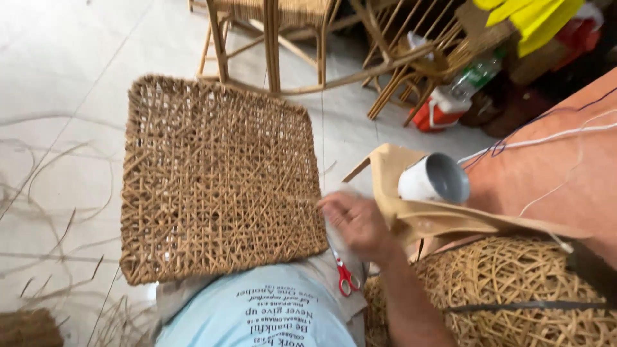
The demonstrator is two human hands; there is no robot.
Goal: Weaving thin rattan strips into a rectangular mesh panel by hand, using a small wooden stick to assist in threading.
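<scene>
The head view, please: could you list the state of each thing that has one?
Woven cane panel: flat on the lap, weave unfinished at the right edge.
Right hand: at the panel's right edge, pinching a strand.
Red scissors: closed, lying on the lap.
White cup: tipped sideways.

Bare floor (58, 58) open at left (loose strands strewn), chair frames (302, 38) ahead, white cup (432, 180) crowding right
</scene>
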